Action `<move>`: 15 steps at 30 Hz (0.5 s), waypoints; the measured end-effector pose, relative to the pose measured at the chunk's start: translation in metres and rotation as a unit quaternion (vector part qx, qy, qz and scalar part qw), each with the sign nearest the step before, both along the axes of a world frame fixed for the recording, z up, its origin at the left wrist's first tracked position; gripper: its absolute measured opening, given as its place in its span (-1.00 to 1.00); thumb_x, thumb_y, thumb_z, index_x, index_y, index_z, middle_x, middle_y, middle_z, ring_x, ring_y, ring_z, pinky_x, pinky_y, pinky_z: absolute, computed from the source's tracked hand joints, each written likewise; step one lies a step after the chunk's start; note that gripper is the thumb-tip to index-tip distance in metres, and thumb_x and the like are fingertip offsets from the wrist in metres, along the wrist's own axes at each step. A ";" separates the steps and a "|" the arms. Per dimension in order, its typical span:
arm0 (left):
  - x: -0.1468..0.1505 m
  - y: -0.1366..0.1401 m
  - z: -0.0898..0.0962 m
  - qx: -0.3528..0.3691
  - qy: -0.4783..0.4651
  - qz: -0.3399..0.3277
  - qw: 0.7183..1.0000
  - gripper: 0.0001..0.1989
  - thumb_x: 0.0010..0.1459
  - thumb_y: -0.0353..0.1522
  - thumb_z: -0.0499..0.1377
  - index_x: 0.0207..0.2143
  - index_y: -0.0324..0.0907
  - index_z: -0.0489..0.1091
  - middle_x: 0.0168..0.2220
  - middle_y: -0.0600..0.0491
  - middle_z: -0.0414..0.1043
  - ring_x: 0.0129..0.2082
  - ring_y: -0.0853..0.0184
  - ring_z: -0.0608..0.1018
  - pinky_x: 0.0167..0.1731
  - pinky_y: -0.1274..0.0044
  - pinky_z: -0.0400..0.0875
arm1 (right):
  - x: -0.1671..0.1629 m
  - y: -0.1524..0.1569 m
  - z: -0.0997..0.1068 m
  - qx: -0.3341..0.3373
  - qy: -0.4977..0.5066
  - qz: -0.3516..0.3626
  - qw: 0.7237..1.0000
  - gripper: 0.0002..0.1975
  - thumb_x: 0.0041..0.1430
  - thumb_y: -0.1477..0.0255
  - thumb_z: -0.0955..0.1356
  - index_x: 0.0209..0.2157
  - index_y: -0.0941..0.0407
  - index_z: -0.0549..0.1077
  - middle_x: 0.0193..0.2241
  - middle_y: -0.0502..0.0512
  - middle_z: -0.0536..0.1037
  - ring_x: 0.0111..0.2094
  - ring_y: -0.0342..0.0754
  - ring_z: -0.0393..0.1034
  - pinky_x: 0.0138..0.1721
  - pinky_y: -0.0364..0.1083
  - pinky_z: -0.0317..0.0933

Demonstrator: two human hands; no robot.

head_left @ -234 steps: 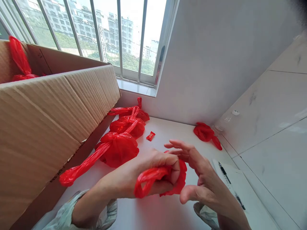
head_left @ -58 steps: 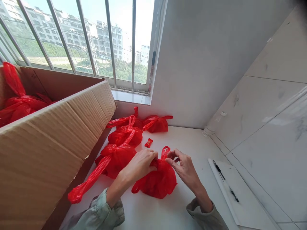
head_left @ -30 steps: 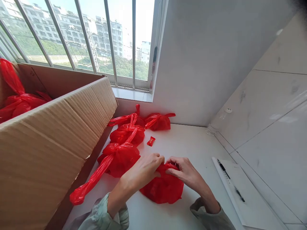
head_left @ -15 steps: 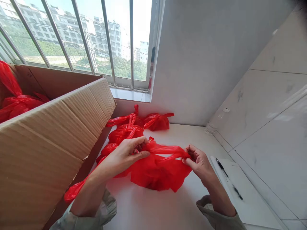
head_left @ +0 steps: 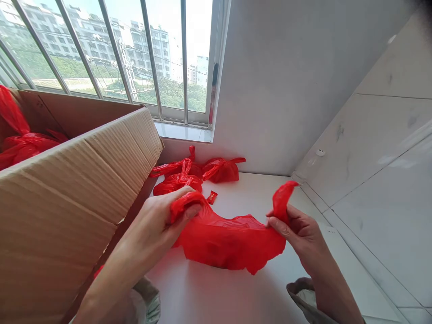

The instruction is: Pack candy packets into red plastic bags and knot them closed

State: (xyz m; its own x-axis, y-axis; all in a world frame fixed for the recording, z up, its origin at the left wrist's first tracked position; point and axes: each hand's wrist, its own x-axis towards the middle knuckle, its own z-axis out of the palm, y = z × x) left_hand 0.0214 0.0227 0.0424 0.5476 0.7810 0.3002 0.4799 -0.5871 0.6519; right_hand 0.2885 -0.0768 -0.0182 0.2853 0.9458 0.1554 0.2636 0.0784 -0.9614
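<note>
A thin red plastic bag (head_left: pixel 232 243) is stretched between my two hands above the white table. My left hand (head_left: pixel 165 220) is closed around one handle of it, with a loop of red plastic folded over the fingers. The other handle is pinched in my right hand (head_left: pixel 297 227), its loose end sticking up above the thumb. Darker shapes show through the bag's lower part, but I cannot make out what they are. Behind the bag lies a small red packet (head_left: pixel 212 197) with light print.
Several knotted red bags (head_left: pixel 221 170) sit at the back of the white table (head_left: pixel 259 191), against the wall. On the left stands a large cardboard box (head_left: pixel 84 180) holding more red bags (head_left: pixel 27 141). A barred window (head_left: pixel 135 58) is behind it.
My hands have moved apart, pulling the handles of the bag away from each other and spreading its top edge. The small red packet behind it is now more exposed.
</note>
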 end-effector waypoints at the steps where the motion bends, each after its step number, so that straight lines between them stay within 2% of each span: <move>1: -0.004 0.000 0.001 0.024 -0.010 0.015 1.000 -0.75 0.32 -0.23 0.02 -0.32 -0.13 0.40 -0.42 0.19 0.40 -0.42 0.42 0.41 -0.43 0.63 0.25 | 0.003 -0.002 0.002 0.014 0.005 -0.014 1.000 -0.72 0.15 0.13 0.40 -0.32 0.07 0.51 -0.44 0.07 0.51 -0.40 -0.06 0.38 -0.39 -0.11 0.29; 3: -0.009 -0.002 0.002 0.043 -0.033 0.035 0.998 -0.77 0.29 -0.21 0.05 -0.29 -0.13 0.41 -0.40 0.19 0.43 -0.40 0.40 0.44 -0.42 0.65 0.28 | 0.007 -0.007 0.006 0.040 0.025 -0.023 0.999 -0.75 0.16 0.15 0.40 -0.37 0.05 0.51 -0.43 0.09 0.54 -0.38 -0.03 0.41 -0.39 -0.10 0.32; 6: -0.009 -0.005 0.003 0.017 -0.084 0.041 0.995 -0.77 0.24 -0.18 0.13 -0.34 -0.14 0.41 -0.47 0.17 0.42 -0.45 0.39 0.44 -0.50 0.66 0.29 | 0.010 -0.011 0.010 0.069 0.053 -0.019 0.996 -0.75 0.19 0.18 0.39 -0.43 0.05 0.51 -0.44 0.10 0.53 -0.38 -0.03 0.42 -0.39 -0.10 0.35; 11: 0.000 -0.014 0.007 -0.103 -0.209 0.023 0.972 -0.80 0.24 -0.20 0.18 -0.36 -0.11 0.34 -0.56 0.23 0.28 -0.60 0.52 0.26 -0.65 0.74 0.14 | 0.010 -0.019 0.014 0.132 0.103 -0.007 0.986 -0.81 0.21 0.21 0.38 -0.33 0.03 0.49 -0.54 -0.01 0.43 -0.52 -0.12 0.33 -0.51 -0.14 0.27; 15: -0.001 -0.018 0.006 -0.185 -0.253 -0.035 0.949 -0.94 0.31 -0.27 0.12 -0.25 -0.03 0.30 -0.58 0.26 0.34 -0.60 0.51 0.38 -0.60 0.76 0.26 | 0.000 -0.033 0.023 0.127 0.078 -0.043 0.988 -0.85 0.22 0.22 0.38 -0.26 0.00 0.45 -0.59 -0.08 0.36 -0.57 -0.17 0.23 -0.57 -0.21 0.15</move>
